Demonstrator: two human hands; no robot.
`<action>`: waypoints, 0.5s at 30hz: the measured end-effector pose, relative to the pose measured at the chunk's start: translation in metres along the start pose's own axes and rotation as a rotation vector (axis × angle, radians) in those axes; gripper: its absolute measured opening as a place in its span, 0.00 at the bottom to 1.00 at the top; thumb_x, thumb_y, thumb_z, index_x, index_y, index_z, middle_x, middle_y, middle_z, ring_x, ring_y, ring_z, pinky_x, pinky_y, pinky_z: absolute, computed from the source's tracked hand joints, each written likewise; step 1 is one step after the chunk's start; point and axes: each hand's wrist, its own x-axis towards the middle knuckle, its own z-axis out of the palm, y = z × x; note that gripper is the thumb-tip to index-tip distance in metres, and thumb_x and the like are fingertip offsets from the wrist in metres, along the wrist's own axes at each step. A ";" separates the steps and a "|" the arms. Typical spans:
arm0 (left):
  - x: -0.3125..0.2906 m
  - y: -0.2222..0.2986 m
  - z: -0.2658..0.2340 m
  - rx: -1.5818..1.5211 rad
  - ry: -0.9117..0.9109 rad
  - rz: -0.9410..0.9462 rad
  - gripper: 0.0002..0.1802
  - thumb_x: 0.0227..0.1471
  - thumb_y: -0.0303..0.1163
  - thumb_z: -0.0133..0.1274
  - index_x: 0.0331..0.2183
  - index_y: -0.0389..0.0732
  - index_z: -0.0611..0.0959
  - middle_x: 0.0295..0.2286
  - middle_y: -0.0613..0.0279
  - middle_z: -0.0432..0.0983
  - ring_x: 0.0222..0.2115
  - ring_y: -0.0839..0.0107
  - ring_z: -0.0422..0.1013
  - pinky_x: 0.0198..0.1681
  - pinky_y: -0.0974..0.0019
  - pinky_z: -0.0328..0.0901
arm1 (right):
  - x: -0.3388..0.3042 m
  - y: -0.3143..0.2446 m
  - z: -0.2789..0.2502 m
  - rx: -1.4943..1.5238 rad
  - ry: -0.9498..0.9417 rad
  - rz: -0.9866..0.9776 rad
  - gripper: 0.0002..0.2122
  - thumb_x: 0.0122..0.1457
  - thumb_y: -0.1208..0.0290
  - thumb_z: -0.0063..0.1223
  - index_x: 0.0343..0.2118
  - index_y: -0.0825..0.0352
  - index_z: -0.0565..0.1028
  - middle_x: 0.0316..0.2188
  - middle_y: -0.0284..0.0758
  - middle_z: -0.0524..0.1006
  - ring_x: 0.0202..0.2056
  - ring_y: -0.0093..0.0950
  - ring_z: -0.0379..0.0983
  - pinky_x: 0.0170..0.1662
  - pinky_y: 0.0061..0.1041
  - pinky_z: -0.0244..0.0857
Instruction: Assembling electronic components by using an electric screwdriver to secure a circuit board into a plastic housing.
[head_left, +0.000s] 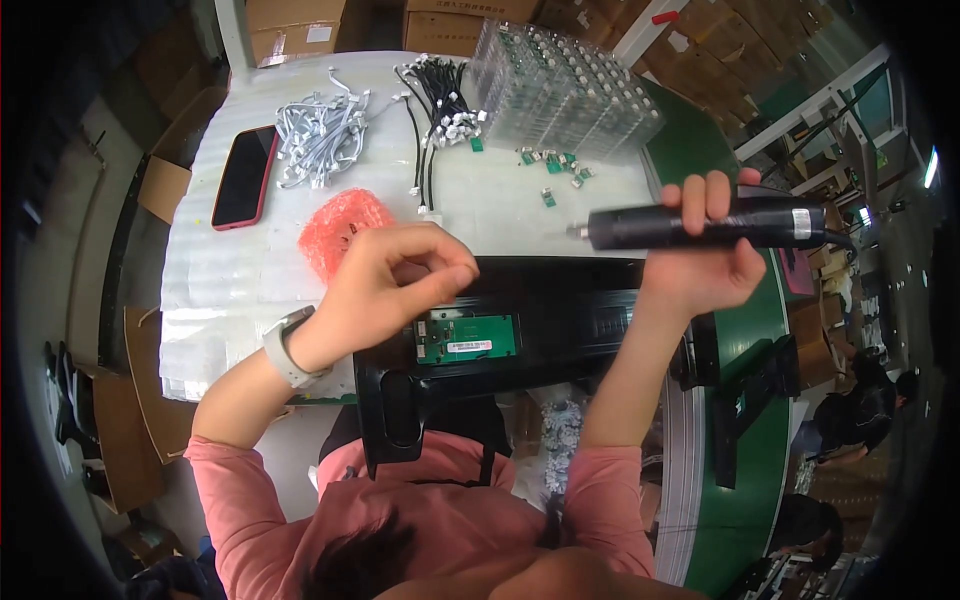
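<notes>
As my right grip (698,275) grasps the body of a black power screwdriver (640,228), fingers over its upper side and thumb below, the tool lies nearly level, its blurred bit pointing toward my left grip (395,265). From my remote seat I see the left grip with thumb and forefinger drawn together near the tips; whether they are clenched on something small, I cannot tell. A pale-banded watch (288,350) circles the wrist behind it.

Just below and to the right of the left grip, a green circuit board (470,335) with a white label sits in a long black housing (570,345), which stretches rightward toward the right forearm. The screwdriver's bit is apart from the board.

Just beyond the left grip, a crumpled red wrap (325,225) bearing small dark pieces lies on the pale-covered counter (200,340). Farther out and to that grip's left rest a red-edged phone (245,178) and a tangle of white cables (322,140); roughly straight beyond it, black cables (435,85) with white connectors lie bunched. Beyond the right grip and to its left, small green boards (555,163) are scattered before stacked clear plastic trays (570,95). Well apart to the right grip's lower right, I make out a person in dark clothing (855,415).
</notes>
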 end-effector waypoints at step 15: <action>-0.008 -0.006 0.023 0.027 -0.163 -0.013 0.05 0.53 0.22 0.59 0.33 0.31 0.84 0.31 0.61 0.78 0.31 0.78 0.73 0.34 0.76 0.68 | -0.045 -0.005 0.029 0.149 -0.067 0.053 0.20 0.63 0.55 0.50 0.50 0.65 0.68 0.19 0.26 0.64 0.15 0.19 0.59 0.29 0.28 0.60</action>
